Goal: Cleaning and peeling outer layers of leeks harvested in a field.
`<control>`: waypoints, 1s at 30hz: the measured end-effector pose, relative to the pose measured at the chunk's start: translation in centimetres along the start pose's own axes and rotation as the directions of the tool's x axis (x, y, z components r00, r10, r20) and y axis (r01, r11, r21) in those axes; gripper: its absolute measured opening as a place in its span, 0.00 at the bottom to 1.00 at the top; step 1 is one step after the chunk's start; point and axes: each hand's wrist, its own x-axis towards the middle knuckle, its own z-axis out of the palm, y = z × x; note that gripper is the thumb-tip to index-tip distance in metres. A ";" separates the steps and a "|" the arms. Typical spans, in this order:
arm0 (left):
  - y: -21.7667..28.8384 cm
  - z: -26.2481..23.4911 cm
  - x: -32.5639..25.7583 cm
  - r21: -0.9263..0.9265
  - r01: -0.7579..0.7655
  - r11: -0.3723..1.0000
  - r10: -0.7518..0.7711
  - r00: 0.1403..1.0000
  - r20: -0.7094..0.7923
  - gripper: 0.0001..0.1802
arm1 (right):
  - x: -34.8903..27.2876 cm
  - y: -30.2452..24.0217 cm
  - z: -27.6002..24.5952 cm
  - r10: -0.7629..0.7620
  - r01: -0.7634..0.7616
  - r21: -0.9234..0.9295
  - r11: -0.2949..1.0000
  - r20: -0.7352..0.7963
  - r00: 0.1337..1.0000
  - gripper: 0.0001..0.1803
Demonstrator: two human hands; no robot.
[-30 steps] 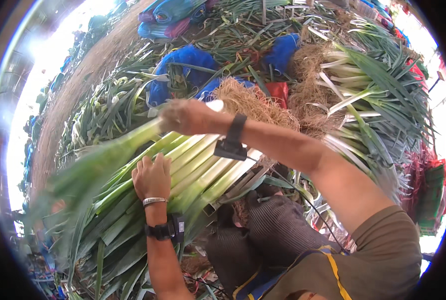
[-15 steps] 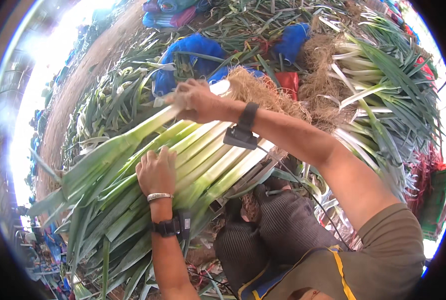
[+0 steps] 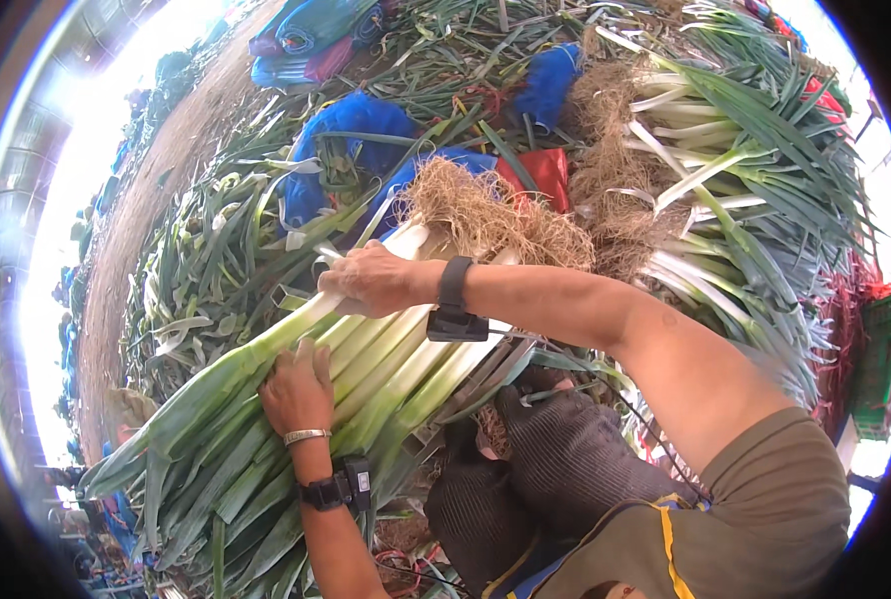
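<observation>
Two hands pressing on a bundle of leeks

Head view: the left hand (image 3: pixel 296 391) is lying flat, fingers spread, on the leeks (image 3: pixel 366 369) near the middle; the right hand (image 3: pixel 374 280) is curling over the farther stalks beside the roots (image 3: pixel 485 215).

My one head camera looks steeply down, very near, on the leek bundle (image 3: pixel 296 399) across my lap.

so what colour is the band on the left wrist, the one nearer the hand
Silver: a thin metal bracelet on the left hand, clearest in the head view.
</observation>
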 end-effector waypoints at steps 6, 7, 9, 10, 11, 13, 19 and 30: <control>-0.1 -0.3 -0.4 0.010 -0.039 0.999 0.039 0.991 -0.125 0.16 | 1.2 1.6 1.6 0.017 -0.017 -0.027 0.999 0.030 0.999 0.15; -0.2 -0.4 -0.6 0.004 -0.035 0.999 0.035 0.991 -0.128 0.16 | 1.1 1.9 1.8 -0.018 0.018 0.000 1.000 0.026 1.000 0.15; -0.3 -0.8 -0.7 -0.007 -0.031 0.999 0.030 0.991 -0.132 0.16 | 0.9 3.4 1.5 -0.086 0.085 0.057 0.995 0.013 0.996 0.15; -0.1 -0.6 -0.6 -0.014 -0.045 0.999 0.042 0.989 -0.142 0.16 | 0.4 3.9 0.5 -0.069 0.067 0.025 0.997 0.065 0.995 0.15; 0.1 -0.2 -0.3 -0.022 -0.058 0.998 0.054 0.987 -0.152 0.16 | -0.4 5.8 1.1 -0.124 0.128 0.110 0.986 -0.046 0.991 0.15; -0.2 0.0 -0.5 -0.024 -0.048 0.999 0.044 0.989 -0.141 0.17 | -1.4 6.8 -1.0 -0.008 -0.014 0.141 0.990 0.151 0.988 0.17; -0.2 -0.3 -0.5 -0.043 -0.021 0.999 0.015 0.990 -0.140 0.15 | -0.1 5.0 -0.4 0.090 -0.104 0.052 0.993 0.214 0.973 0.17; -0.3 -0.4 -0.4 -0.288 -0.038 0.957 -0.021 0.979 -0.200 0.10 | 1.0 3.7 1.7 0.086 -0.145 0.128 0.981 0.380 0.921 0.22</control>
